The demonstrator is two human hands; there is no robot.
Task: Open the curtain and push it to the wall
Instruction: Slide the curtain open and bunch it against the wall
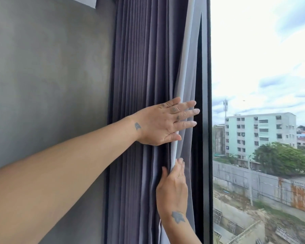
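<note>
The left forearm is seen stretching in from the lower left, and the left hand [163, 123] is laid flat against the curtain [144, 85] at about mid-height. Its fingers [187, 111] are extended and slightly spread, pointed toward the window, and their tips reach past the curtain's pale leading edge [184, 67]; nothing is clamped by this hand, it is only pressed on the fabric. Below it, the right hand [173, 187] is raised from the bottom of the view with the back of the hand turned to the camera. Its fingertips are curled out of sight around the pale edge, with the thumb [165, 173] laid on the near side of the folds, so the edge appears to be gripped, though the far side of the grasp is hidden.

The curtain, of grey-purple cloth, is gathered into tight vertical pleats and hangs between the grey wall [51, 76] on the left and the dark window frame [205, 103] on the right. Its left side is touching the wall, and its leading edge is just beside the frame.

Beyond the glass, a concrete fence [253, 182], a green tree [282, 157], a pale multi-storey building [261, 132] and a cloudy sky [262, 50] are visible
</note>
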